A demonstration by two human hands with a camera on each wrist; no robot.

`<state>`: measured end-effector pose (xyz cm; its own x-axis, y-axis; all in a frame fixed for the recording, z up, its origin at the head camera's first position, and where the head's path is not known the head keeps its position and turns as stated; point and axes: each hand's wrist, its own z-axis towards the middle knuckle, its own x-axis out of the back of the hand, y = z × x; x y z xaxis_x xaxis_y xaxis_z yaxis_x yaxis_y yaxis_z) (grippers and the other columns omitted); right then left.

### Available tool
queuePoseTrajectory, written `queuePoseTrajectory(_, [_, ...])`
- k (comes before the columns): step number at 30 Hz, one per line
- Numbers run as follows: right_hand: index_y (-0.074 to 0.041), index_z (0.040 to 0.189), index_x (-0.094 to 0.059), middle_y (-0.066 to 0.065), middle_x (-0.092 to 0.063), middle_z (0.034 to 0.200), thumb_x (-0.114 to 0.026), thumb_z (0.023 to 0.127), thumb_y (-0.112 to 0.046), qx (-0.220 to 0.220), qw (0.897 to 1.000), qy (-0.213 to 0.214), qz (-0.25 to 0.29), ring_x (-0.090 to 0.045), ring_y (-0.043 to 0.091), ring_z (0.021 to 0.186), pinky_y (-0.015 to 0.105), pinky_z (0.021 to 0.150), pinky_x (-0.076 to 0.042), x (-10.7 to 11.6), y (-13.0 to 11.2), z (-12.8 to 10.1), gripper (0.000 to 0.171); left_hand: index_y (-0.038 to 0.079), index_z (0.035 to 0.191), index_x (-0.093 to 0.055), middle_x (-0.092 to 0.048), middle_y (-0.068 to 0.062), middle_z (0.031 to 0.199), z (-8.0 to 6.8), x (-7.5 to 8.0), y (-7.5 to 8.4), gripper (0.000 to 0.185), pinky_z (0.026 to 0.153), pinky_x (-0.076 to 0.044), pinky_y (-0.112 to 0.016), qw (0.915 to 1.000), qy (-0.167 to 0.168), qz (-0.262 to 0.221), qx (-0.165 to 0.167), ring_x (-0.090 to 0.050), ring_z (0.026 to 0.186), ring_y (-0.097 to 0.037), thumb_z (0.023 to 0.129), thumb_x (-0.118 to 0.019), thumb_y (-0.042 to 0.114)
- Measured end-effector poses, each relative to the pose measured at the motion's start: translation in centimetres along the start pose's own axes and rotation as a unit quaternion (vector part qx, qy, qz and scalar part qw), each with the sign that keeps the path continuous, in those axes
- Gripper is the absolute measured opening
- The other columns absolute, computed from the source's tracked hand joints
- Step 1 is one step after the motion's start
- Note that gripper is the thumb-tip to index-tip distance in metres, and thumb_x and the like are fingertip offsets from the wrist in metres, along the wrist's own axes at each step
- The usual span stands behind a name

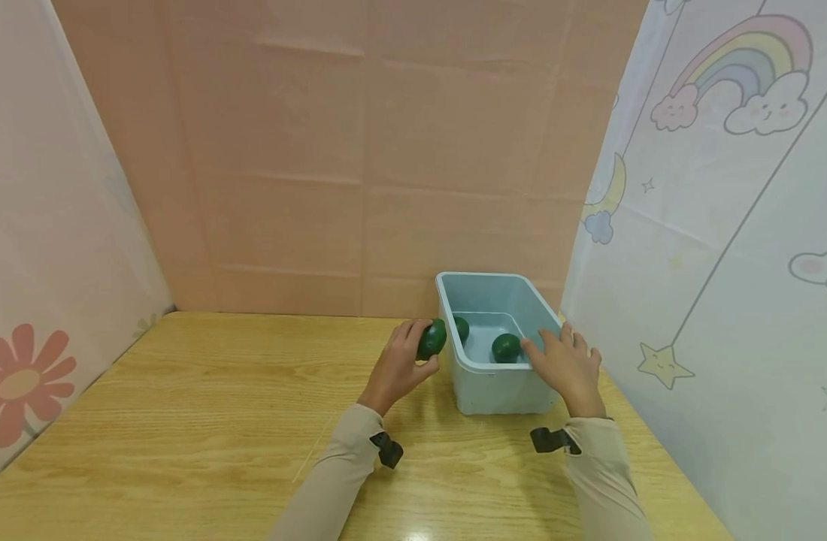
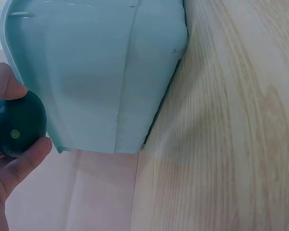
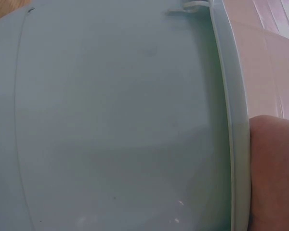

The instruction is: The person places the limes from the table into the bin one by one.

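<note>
My left hand [image 1: 401, 362] grips a dark green avocado [image 1: 431, 340] just outside the left rim of a pale blue plastic bin [image 1: 504, 391]. The left wrist view shows the thumb and fingers around this avocado [image 2: 21, 125], with its light stem scar turned to the camera. Inside the bin, one avocado [image 1: 506, 348] lies near the front, and another [image 1: 461, 329] is partly hidden by the left wall. Over the bin's front right corner is my right hand [image 1: 567, 370], fingers spread, thumb close to the front avocado. Only part of that hand [image 3: 274, 168] shows past the rim in the right wrist view.
The bin stands on a wood-grain table [image 1: 204, 406], near its back right. Behind rises a peach-coloured cloth backdrop [image 1: 305, 150]. A patterned sheet [image 1: 738, 248] bounds the right side, and a flowered sheet [image 1: 55, 225] the left.
</note>
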<state>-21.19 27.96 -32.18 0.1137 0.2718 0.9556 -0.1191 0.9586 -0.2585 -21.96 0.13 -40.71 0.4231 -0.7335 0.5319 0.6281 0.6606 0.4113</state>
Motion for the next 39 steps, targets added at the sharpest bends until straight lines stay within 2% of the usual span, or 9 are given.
queuePoseTrajectory(18, [0.002, 0.148, -0.041, 0.042, -0.011, 0.155, -0.038, 0.104, -0.053, 0.001, 1.0, -0.002, -0.001, -0.014, 0.062, 0.138, 0.079, 0.102, -0.011, -0.14, 0.21, 0.12, 0.071, 0.003, 0.133, -0.055, -0.06, -0.016, 0.124, 0.09, 0.27, 0.22, 0.054, 0.088, -0.057, -0.042, 1.0, 0.0, 0.001, 0.008, -0.061, 0.107, -0.028, 0.085, -0.075, 0.019])
queuePoseTrajectory(31, [0.001, 0.149, -0.041, 0.042, -0.011, 0.155, -0.037, 0.103, -0.055, 0.001, 1.0, 0.001, -0.007, -0.015, 0.061, 0.139, 0.079, 0.102, -0.011, -0.28, 0.27, 0.39, 0.072, 0.001, 0.131, -0.055, -0.061, -0.016, 0.119, 0.18, 0.2, 0.15, 0.055, 0.084, -0.058, -0.04, 0.9996, 0.024, 0.007, -0.016, -0.063, 0.102, -0.027, 0.085, -0.076, 0.021])
queuePoseTrajectory(39, [0.002, 0.148, -0.042, 0.042, -0.011, 0.155, -0.039, 0.104, -0.052, 0.0, 1.0, 0.001, -0.004, -0.015, 0.061, 0.139, 0.079, 0.102, -0.011, -0.16, 0.1, 0.31, 0.07, 0.001, 0.131, -0.056, -0.061, -0.016, 0.119, 0.28, 0.28, 0.3, 0.055, 0.086, -0.058, -0.04, 0.9994, 0.028, 0.013, -0.017, -0.063, 0.103, -0.028, 0.084, -0.077, 0.02])
